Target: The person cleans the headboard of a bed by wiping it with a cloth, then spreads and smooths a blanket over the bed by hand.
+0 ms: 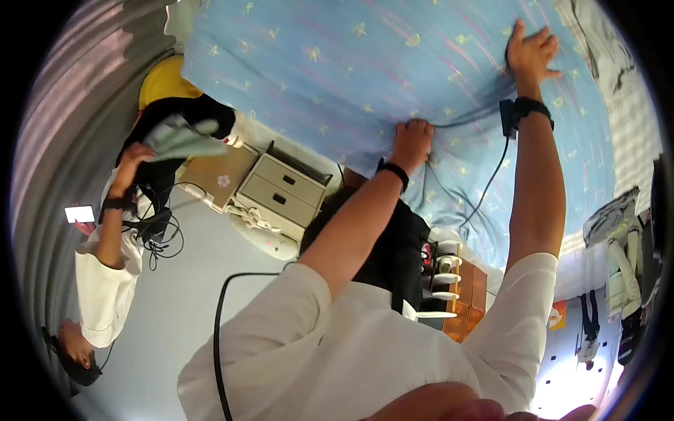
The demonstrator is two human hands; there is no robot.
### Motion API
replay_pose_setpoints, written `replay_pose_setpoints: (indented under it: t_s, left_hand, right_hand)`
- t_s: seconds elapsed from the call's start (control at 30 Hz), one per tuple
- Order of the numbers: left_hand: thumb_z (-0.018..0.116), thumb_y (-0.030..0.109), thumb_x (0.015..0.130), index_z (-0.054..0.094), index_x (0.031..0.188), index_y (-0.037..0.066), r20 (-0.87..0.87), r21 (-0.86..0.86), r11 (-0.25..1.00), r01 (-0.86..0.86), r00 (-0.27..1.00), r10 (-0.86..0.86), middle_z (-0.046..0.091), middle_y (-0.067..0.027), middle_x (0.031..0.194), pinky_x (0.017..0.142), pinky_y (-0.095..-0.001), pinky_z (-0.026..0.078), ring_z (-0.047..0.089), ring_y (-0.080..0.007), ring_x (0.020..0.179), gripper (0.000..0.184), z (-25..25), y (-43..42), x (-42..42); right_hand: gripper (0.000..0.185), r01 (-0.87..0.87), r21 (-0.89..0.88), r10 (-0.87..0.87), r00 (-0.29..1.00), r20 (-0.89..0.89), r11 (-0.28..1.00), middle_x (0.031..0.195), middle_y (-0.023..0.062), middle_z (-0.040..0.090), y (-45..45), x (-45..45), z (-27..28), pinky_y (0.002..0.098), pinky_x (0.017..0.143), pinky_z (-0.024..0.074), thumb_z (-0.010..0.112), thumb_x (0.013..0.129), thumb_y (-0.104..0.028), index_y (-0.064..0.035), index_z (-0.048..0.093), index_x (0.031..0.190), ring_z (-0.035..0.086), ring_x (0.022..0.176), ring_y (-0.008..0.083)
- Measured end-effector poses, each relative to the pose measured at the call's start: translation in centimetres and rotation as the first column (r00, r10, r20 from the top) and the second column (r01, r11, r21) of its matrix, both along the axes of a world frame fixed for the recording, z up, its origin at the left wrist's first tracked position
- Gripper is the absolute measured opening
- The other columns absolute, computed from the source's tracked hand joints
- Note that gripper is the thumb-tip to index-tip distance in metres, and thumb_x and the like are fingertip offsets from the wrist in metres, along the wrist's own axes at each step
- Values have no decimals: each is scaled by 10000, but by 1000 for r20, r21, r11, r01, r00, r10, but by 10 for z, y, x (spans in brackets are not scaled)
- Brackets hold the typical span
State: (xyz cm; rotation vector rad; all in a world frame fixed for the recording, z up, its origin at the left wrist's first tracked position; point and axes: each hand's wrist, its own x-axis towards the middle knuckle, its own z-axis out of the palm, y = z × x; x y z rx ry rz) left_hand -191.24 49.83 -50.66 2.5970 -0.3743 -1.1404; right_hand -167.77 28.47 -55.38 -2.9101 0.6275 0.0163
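A blue bedsheet (302,63) printed with yellow stars, moons and pink streaks spreads over the bed in front of me. My left hand (413,142) is closed on the near part of the sheet, fingers curled under, and creases run out from it. Farther out to the right, my right hand (531,55) lies on the sheet with its fingers spread. Both wrists wear black bands, and a small black device (508,118) with a cable sits at the right wrist. Folds gather in the sheet between my arms.
At left, another person (112,288) holds a greyish-green cloth (182,139) and a lit phone (79,214). A small drawer cabinet (281,186) stands beside the bed. Orange-brown drawers (469,291) are under my right arm. Black cable (219,337) hangs along my left side.
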Motion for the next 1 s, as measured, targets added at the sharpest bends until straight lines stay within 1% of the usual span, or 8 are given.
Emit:
replay_pose_setpoints:
  t_s: [0.43,0.5,0.6,0.63,0.73,0.87,0.93,1.0]
  left_hand:
    - [747,307,708,504,1057,70,-302,-100,992,-72,953,39,544,-67,1022,780,-405,418,530,-226,983,486,18,13,55]
    - [669,342,818,541,997,68,-891,-67,934,-352,443,103,595,-68,914,701,-343,464,575,-174,830,352,28,19,144]
    - [603,277,863,558,934,68,-409,-479,718,-505,852,326,592,-103,736,665,-389,476,594,-289,715,225,41,46,249]
    - [557,345,913,556,947,50,-25,-549,756,-356,911,411,591,-44,748,683,-306,482,582,-148,714,297,43,54,295]
    - [574,114,821,529,1022,1,325,-469,786,-402,749,577,579,-205,931,804,-414,444,557,-373,901,235,49,83,420]
    - [542,163,844,558,918,16,607,-498,817,-289,556,567,583,-202,911,753,-433,441,563,-367,859,165,27,92,513]
    - [536,219,846,583,916,37,691,133,975,179,689,-220,588,-181,941,783,-431,439,559,-347,904,201,12,92,527]
    - [526,238,849,591,911,42,776,234,938,254,532,-338,590,-166,943,799,-434,434,552,-336,922,215,12,93,524]
  right_hand:
    - [560,43,-103,-21,978,209,994,1357,123,380,0,11,-20,610,1016,183,421,845,-452,-86,450,1268,316,1296,280]
    - [566,49,-93,-33,985,170,994,1353,123,381,-2,14,-19,617,1009,182,420,838,-457,-87,449,1266,317,1296,282]
    - [570,49,-100,-33,988,153,994,1349,119,377,-5,14,-22,612,1011,172,415,834,-453,-90,443,1273,298,1306,281]
    - [571,39,-103,-24,990,140,994,1349,118,374,-5,13,-22,611,1012,169,413,833,-451,-91,440,1276,292,1310,280]
    - [563,47,-82,-35,990,136,996,1353,118,368,-6,14,-22,611,1012,166,415,830,-442,-92,447,1270,282,1315,281]
    - [563,42,-90,-31,992,121,995,1358,124,363,-8,13,-24,607,1016,166,421,823,-437,-89,454,1265,285,1314,288]
    - [569,31,-71,-22,993,117,997,1355,132,367,-8,14,-23,608,1018,161,424,818,-433,-84,452,1266,282,1317,292]
    - [571,34,-69,-25,991,130,997,1349,133,375,-7,15,-22,608,1019,158,424,817,-432,-81,451,1267,279,1318,293]
